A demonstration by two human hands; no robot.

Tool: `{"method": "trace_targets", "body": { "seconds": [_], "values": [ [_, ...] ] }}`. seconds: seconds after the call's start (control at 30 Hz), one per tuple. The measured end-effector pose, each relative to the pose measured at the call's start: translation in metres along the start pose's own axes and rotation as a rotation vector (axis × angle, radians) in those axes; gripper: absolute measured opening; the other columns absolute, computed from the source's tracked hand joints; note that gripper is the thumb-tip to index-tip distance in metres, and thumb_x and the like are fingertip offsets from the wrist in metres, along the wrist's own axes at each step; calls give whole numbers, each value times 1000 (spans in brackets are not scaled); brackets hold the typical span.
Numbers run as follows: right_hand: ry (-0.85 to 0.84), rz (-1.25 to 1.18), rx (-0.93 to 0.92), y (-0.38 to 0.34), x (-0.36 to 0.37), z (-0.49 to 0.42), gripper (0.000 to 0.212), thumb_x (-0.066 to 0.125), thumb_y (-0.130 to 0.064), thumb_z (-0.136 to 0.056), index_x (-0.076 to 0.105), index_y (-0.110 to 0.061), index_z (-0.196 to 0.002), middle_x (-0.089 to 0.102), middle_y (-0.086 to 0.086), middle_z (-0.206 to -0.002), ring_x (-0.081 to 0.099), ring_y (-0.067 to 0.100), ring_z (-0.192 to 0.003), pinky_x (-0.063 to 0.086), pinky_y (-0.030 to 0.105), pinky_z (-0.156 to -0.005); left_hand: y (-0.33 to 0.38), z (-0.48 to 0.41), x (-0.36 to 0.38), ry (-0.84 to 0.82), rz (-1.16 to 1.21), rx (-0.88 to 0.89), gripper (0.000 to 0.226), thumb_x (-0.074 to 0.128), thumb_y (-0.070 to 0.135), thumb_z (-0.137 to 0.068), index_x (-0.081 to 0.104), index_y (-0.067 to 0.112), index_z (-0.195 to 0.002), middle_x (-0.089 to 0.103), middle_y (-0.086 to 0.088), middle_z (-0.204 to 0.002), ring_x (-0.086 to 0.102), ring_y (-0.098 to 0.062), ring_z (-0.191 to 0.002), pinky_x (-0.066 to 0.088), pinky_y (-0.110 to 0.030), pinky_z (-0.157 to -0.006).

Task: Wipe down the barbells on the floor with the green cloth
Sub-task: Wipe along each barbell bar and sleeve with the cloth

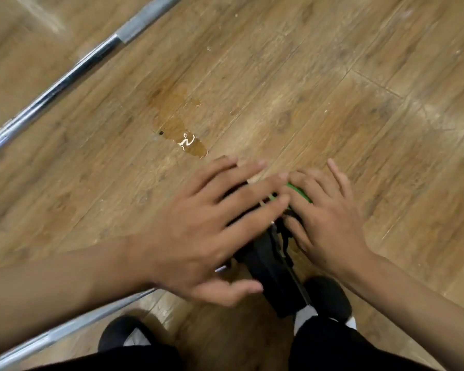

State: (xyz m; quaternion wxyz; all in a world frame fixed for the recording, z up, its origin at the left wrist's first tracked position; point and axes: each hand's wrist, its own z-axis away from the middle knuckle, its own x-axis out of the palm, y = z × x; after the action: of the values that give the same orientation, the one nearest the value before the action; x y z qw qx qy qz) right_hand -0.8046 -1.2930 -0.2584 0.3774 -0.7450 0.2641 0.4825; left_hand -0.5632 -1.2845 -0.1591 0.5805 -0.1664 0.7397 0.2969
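A small patch of the green cloth (301, 193) shows between my two hands, low in the middle of the view. My left hand (206, 231) lies with straight, spread fingers over a black object (273, 269) whose nature I cannot tell. My right hand (324, 218) rests on the cloth with its fingers mostly straight, fingertips meeting those of the left. One steel barbell (73, 73) lies diagonally on the wooden floor at the upper left, well away from both hands. A second barbell (65, 328) runs under my left forearm at the lower left.
A brown puddle (177, 121) sits on the floor just beyond my left hand. My two feet in black shoes (330, 295) stand at the bottom, one on each side of the black object. Wooden floor stretches to the right.
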Motion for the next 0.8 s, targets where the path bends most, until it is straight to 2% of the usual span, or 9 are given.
{"method": "trace_targets", "body": {
  "seconds": [0.07, 0.13, 0.2, 0.27, 0.3, 0.4, 0.53, 0.7, 0.8],
  "values": [
    [51, 12, -84, 9, 9, 8, 48, 30, -37, -110, 52, -19, -148, 56, 13, -149, 46, 35, -143, 27, 63, -120, 14, 1, 2, -2, -26, 134, 73, 37, 57, -100, 57, 6, -147, 49, -18, -156, 40, -35, -151, 30, -52, -125],
    [58, 55, -176, 19, 12, -1, 52, 27, -40, -110, 42, -21, -156, 49, 12, -156, 40, 33, -149, 24, 66, -120, 6, -3, 4, 6, -83, 137, 68, 40, 57, -101, 59, 11, -147, 49, -17, -156, 39, -35, -152, 30, -51, -125],
    [77, 65, -173, 22, 15, -31, 54, 28, -42, -108, 53, -17, -149, 59, 12, -145, 51, 33, -140, 21, 69, -120, -15, -6, 1, 5, -134, 92, 68, 37, 59, -103, 54, 13, -151, 46, -19, -158, 36, -36, -153, 31, -52, -124],
    [143, 56, -85, 16, 21, -61, 49, 35, -40, -106, 67, -14, -133, 68, 7, -129, 62, 33, -125, 22, 66, -120, -36, -6, -8, -40, -181, 40, 73, 32, 61, -104, 45, 12, -156, 38, -23, -162, 31, -38, -155, 28, -55, -125],
    [188, 54, -73, 14, 26, -70, 45, 40, -38, -105, 69, -14, -130, 69, 6, -127, 64, 32, -122, 24, 64, -120, -45, -6, -14, -56, -208, 0, 76, 30, 63, -104, 42, 10, -157, 34, -24, -164, 28, -39, -156, 26, -57, -125],
    [301, 19, -247, 29, 49, -76, 44, 41, -38, -108, 60, -14, -139, 63, 10, -140, 57, 32, -133, 32, 61, -116, -55, -10, -26, -36, -259, -106, 81, 30, 63, -103, 40, 3, -157, 32, -25, -165, 26, -40, -157, 24, -56, -126],
    [416, 36, -490, 65, 71, -105, 51, 33, -42, -109, 51, -19, -151, 50, 9, -154, 49, 27, -143, 31, 54, -119, -47, -20, -25, 36, -233, -159, 77, 33, 58, -102, 44, 1, -154, 35, -23, -163, 28, -37, -157, 25, -55, -126],
    [500, -35, -429, 69, 89, -126, 51, 33, -37, -112, 35, -22, -161, 37, 6, -164, 37, 27, -151, 27, 51, -121, -55, -18, -18, 15, -276, -234, 80, 50, 61, -96, 52, 1, -149, 43, -20, -160, 32, -37, -155, 26, -55, -126],
    [524, -39, -365, 58, 99, -152, 53, 42, -40, -108, 44, -20, -156, 46, 9, -158, 40, 28, -149, 25, 50, -122, -85, -21, -21, 5, -313, -322, 83, 52, 67, -93, 56, 6, -149, 44, -18, -160, 33, -38, -154, 26, -56, -126]
  ]
}}
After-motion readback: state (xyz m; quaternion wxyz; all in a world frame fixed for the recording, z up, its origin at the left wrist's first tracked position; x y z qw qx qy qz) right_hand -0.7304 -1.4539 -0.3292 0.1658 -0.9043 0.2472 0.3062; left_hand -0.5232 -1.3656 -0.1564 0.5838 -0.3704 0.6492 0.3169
